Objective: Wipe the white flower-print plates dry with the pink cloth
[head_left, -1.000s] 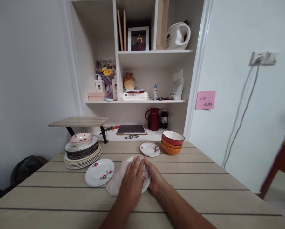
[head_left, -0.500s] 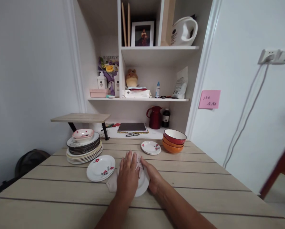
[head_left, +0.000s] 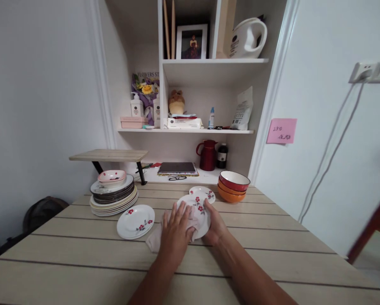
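Note:
Tilted up over the table is a white plate [head_left: 203,221] with red flowers, gripped at its right edge by my right hand [head_left: 216,228]. My left hand [head_left: 176,232] presses a pale pink cloth [head_left: 154,240] against the plate's face, its fingers laid over the cloth. One end of the cloth hangs out to the left of that hand. Two stacked flowered plates [head_left: 134,222] lie to the left. Behind the held plate, another small flowered plate stack [head_left: 205,191] is partly covered by it.
At the left stands a tall plate stack [head_left: 113,199] topped by a pink-rimmed dish [head_left: 112,178], beside a small raised shelf [head_left: 110,155]. Stacked red and orange bowls [head_left: 233,186] sit at the back right. Behind are eyeglasses [head_left: 177,178] and a red jug [head_left: 208,156].
The plate has been raised and tipped, moving up and right, so its flowered face now shows. My left hand and the cloth have shifted across its face; my right hand still holds the edge.

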`<action>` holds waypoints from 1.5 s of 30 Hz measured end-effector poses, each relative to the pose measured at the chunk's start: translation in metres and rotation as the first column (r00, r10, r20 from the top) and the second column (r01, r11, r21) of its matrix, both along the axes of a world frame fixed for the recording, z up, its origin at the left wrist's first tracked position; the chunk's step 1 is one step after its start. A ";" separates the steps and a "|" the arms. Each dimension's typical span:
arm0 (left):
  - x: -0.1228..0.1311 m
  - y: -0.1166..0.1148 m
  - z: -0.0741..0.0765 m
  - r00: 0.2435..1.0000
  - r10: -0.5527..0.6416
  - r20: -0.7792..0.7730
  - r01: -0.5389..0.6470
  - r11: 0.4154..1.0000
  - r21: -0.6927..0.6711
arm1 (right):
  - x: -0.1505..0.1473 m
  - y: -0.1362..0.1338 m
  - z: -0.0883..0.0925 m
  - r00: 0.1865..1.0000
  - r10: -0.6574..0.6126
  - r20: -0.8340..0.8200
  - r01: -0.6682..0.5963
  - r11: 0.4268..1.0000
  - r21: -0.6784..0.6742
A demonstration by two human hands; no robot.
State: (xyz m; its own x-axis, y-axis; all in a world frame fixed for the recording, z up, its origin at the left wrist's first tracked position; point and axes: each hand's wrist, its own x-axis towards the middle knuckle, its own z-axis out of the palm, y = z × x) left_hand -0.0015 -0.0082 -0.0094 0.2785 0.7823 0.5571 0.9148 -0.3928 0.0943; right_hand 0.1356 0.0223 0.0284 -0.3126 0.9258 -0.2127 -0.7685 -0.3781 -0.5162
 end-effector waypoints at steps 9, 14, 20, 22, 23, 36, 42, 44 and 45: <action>-0.008 0.003 0.003 0.988 0.135 0.079 -0.142 0.986 0.083 | -0.043 -0.023 -0.013 0.958 0.034 0.285 -0.033 0.999 -0.009; -0.002 -0.001 0.002 0.996 -0.062 -0.065 0.068 0.993 0.098 | -0.031 -0.016 -0.008 0.993 0.080 0.092 -0.076 0.996 -0.043; 0.004 0.000 0.000 0.991 -0.104 -0.086 0.109 0.993 0.054 | -0.003 0.001 -0.004 1.000 -0.010 0.011 0.010 0.999 -0.044; 0.000 0.002 0.003 1.000 -0.001 -0.022 0.003 0.996 0.085 | -0.006 -0.001 -0.004 1.000 0.005 0.008 -0.005 1.000 -0.009; -0.002 0.002 0.004 0.999 0.048 0.012 -0.049 0.993 0.106 | -0.010 -0.004 -0.004 1.000 0.021 0.020 -0.021 1.000 -0.001; 0.011 -0.007 0.000 0.975 -0.195 -0.108 0.201 0.978 0.048 | -0.012 -0.008 -0.007 0.997 0.066 0.031 -0.062 0.992 -0.113; 0.004 -0.003 0.001 0.987 -0.150 -0.064 0.153 0.986 0.060 | -0.001 -0.003 -0.002 0.996 0.080 0.034 -0.077 0.994 -0.078; -0.002 -0.001 0.004 1.000 -0.024 -0.004 0.024 0.993 0.112 | -0.010 -0.006 -0.002 0.994 0.085 0.067 -0.082 0.995 -0.050; -0.004 -0.001 0.006 0.999 0.041 0.027 -0.044 0.990 0.131 | -0.014 -0.009 -0.002 0.992 0.085 0.090 -0.082 0.996 -0.037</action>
